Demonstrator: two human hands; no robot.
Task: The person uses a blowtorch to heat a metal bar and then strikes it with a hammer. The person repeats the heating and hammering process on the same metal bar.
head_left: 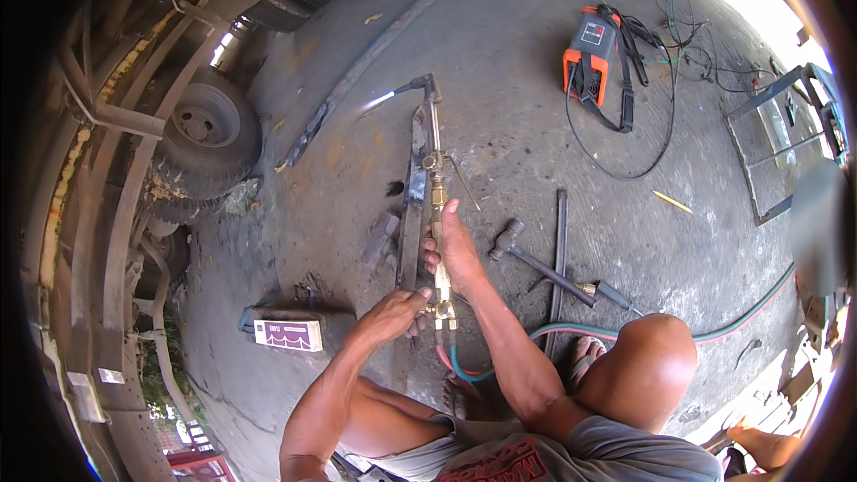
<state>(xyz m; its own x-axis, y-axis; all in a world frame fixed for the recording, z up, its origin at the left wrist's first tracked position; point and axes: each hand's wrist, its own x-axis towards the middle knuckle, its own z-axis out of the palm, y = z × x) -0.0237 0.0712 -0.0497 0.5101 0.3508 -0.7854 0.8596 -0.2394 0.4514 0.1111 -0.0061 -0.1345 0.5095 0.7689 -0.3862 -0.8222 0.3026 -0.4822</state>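
A brass cutting torch [436, 189] is upright in the picture, its bent head pointing left, with a bright flame [379, 100] at the tip. My right hand [457, 248] is wrapped round its handle, thumb along the side. At the rear end, where the hoses join, my left hand [395, 314] is closed with its fingertips at a valve knob, partly hidden. A red and a green hose [473, 375] curve away to the right. Just left of the torch lies a long flat metal bar [413, 187] on the floor, with a metal block [381, 236] beside it.
Right of my hands lie a hammer [536, 261], a dark metal bar [561, 241] and a yellow stick [672, 202]. An orange and grey welding machine [591, 54] with cables stands farther off. A white and purple box [287, 334] lies left; truck wheels [203, 120] and a metal frame [759, 161] flank the floor.
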